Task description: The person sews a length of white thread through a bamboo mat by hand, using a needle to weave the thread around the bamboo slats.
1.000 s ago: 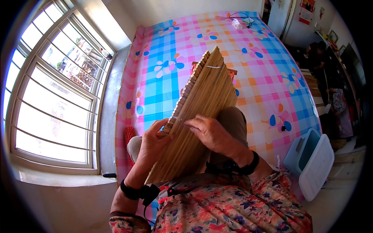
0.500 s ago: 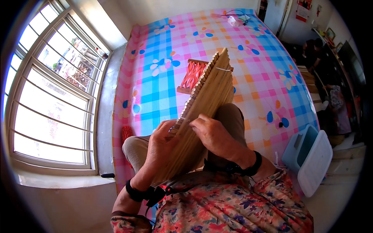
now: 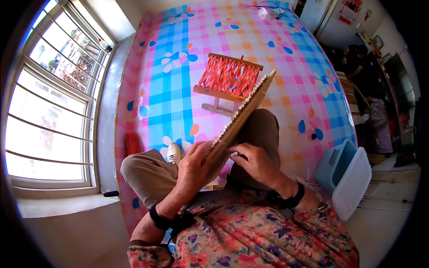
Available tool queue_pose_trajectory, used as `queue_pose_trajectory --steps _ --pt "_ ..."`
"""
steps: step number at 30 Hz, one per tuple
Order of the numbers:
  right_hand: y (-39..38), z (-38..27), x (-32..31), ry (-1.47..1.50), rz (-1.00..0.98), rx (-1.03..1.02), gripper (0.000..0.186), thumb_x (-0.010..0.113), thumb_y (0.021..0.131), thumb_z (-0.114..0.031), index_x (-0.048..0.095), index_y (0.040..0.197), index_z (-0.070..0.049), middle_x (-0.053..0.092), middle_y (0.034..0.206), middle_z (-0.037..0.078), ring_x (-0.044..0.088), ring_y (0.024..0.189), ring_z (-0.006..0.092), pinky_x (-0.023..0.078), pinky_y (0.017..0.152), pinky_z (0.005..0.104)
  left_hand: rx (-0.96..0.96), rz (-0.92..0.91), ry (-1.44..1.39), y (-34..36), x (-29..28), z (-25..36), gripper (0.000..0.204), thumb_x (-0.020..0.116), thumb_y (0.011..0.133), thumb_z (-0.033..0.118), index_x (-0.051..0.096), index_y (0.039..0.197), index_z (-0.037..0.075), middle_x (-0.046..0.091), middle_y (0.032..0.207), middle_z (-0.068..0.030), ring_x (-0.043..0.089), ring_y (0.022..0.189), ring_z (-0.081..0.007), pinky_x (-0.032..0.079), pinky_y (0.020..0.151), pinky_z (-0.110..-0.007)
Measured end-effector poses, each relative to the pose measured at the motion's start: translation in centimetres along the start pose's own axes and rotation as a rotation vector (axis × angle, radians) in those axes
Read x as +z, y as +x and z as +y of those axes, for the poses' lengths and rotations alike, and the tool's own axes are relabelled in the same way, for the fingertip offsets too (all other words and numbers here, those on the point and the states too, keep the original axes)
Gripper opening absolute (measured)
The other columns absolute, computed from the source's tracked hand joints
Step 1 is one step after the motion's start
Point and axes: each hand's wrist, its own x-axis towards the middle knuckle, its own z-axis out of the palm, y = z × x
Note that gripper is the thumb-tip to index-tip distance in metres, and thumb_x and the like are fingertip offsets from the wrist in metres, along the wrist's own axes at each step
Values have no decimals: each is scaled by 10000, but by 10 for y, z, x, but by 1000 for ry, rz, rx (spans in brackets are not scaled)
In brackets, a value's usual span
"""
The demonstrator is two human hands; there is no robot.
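Observation:
A bundle of bamboo slats [image 3: 250, 102], with pale round ends along its edge, stands tilted nearly edge-on above my lap. My left hand [image 3: 195, 167] grips its lower part from the left side. On the right side, my right hand [image 3: 250, 160] has thumb and forefinger pinched by what looks like a thin, pale strand against the slats. Beyond the bundle, a wooden frame [image 3: 205, 90] wound with red strips stands on the checked plastic sheet [image 3: 170, 111], partly behind the slats.
Left are a barred window, its sill [image 3: 67, 205] and a red fuzzy item [image 3: 133, 144]. A blue plastic bin [image 3: 329, 165] with a pale lid is at right. Small items [image 3: 264, 13] and a cord lie at the far end. Two other people [image 3: 357, 62] are at far right.
The bundle has turned from showing its broad face to nearly edge-on and shifted right, uncovering the red-wound frame and a white shoe. Both hands moved with it; the view has shifted slightly.

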Motion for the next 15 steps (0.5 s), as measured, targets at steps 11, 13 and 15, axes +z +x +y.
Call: queue_pose_trajectory --steps 11,13,15 --pt "2 -3 -13 53 -85 262 141 554 898 -72 611 1010 -9 564 652 42 528 562 89 439 531 239 -1 -36 69 14 5 -1 406 607 747 13 545 1148 39 570 1085 -137 590 941 -336 479 774 -377" --pt "3 0 -13 55 -84 269 136 550 897 -66 610 1004 -8 569 657 47 532 564 93 443 533 243 34 -9 56 17 7 -1 346 612 788 65 548 1128 54 579 1071 -136 594 898 -354 484 718 -399" --pt "5 3 -14 56 -76 271 133 549 896 -63 609 1001 -7 574 663 53 536 567 97 448 535 247 34 0 75 21 10 -3 334 609 796 74 550 1125 54 584 1059 -133 598 880 -354 485 706 -401"
